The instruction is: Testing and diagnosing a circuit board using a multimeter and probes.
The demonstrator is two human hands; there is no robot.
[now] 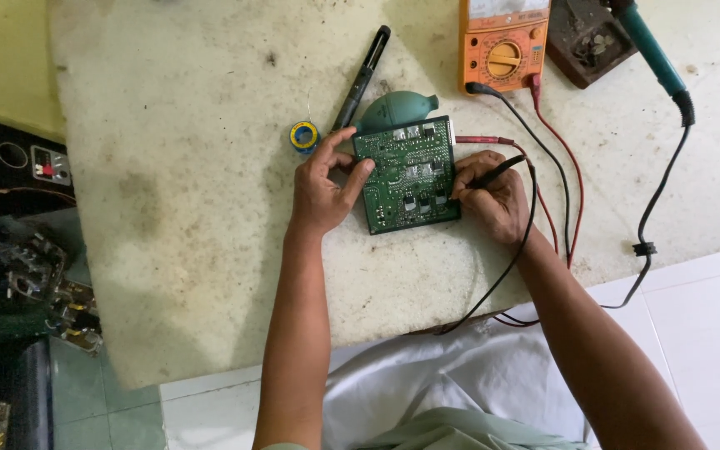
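Looking down from the head view, the green circuit board lies flat on the stained worktop between both hands. The left hand pinches its left edge; the right hand pinches a black probe whose tip points left onto the board's right edge.

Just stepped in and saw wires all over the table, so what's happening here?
A person is bent over a green circuit board lying on a worn white table. The left hand steadies the board's left edge, while the right hand holds a black probe to its right edge. Black and red leads run to an orange multimeter. A solder spool, a teal blower bulb and a soldering iron lie nearby.
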